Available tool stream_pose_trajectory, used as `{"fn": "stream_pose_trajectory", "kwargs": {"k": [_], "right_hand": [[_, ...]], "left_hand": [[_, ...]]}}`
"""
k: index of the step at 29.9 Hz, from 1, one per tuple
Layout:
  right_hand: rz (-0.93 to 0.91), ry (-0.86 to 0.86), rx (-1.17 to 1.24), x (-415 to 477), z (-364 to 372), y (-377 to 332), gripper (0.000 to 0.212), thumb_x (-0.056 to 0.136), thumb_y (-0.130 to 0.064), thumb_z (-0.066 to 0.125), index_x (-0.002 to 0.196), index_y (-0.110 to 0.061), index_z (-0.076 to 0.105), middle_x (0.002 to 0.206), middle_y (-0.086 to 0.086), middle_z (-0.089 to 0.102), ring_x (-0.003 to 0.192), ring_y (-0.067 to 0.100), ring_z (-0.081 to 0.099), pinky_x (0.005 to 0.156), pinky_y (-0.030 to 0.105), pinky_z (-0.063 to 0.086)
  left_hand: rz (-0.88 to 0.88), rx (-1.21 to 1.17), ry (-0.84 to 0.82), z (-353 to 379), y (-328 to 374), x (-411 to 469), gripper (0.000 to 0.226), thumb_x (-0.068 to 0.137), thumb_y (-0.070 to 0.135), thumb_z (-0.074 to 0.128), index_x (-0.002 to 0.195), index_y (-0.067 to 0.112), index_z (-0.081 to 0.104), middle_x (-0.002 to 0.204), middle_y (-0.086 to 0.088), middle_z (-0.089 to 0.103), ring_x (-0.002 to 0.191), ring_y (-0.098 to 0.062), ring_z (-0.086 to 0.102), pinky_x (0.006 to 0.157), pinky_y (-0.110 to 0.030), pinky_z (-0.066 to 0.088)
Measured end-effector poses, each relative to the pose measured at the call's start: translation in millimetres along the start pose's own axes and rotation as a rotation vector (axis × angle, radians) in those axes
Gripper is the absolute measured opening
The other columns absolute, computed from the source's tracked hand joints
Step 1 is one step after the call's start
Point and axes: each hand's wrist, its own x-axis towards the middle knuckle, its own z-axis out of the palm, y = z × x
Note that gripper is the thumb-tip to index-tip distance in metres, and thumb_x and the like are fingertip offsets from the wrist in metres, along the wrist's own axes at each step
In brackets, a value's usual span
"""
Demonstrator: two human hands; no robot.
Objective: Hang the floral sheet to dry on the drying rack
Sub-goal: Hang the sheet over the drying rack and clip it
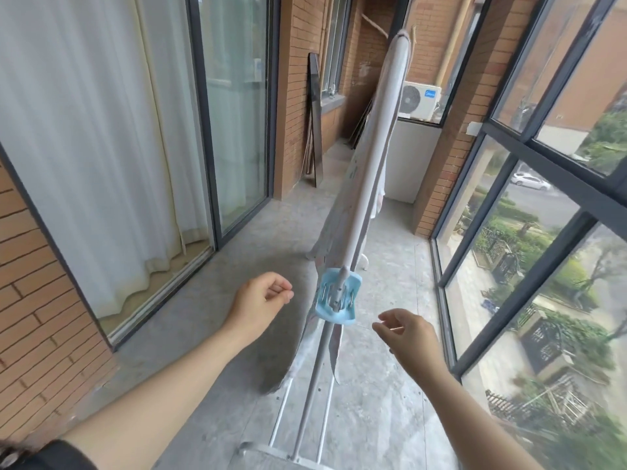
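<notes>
Head view: floral sheet (pixel 369 157) draped over drying rack (pixel 312 385), frame centre. Left hand (pixel 261 300), right hand (pixel 407 334) loosely curled, empty (flanking blue end cap (pixel 336 301)). Fabric likely light, limp; grip hanging edges.

I have both bare forearms stretched forward. My left hand (pixel 263 296) hovers just left of the blue clip (pixel 336 296), fingers loosely curled, thumb close to the fingertips, gripping nothing. My right hand (pixel 405 334) hangs to the clip's lower right, fingers loosely bent, empty.
</notes>
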Motion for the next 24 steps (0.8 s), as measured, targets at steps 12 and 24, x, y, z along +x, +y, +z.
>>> {"fn": "stream_pose_trajectory", "kwargs": {"k": [12,24], "right_hand": [[0.105,-0.076,-0.041,-56.4,82.7,71.2,0.014,0.083,-0.029,0.069,0.096,-0.024,0.068,0.079,-0.014,0.068,0.072,-0.003,0.063,0.063,0.015,0.049],[-0.006,0.02,-0.058,-59.4,201.7,202.5,0.028,0.084,-0.032,0.069,0.11,-0.023,0.064,0.098,-0.012,0.065,0.084,0.003,0.063,0.074,0.027,0.054]], "left_hand": [[-0.1,0.021,-0.082,45.4,-102.0,-48.9,0.008,0.082,0.009,0.069,0.083,0.016,0.066,0.081,-0.003,0.068,0.079,-0.022,0.065,0.072,-0.024,0.05],[-0.194,0.021,-0.052,140.6,-282.5,-93.8,0.006,0.081,0.008,0.069,0.082,0.014,0.068,0.081,-0.001,0.068,0.078,-0.019,0.063,0.065,-0.012,0.047]]}}
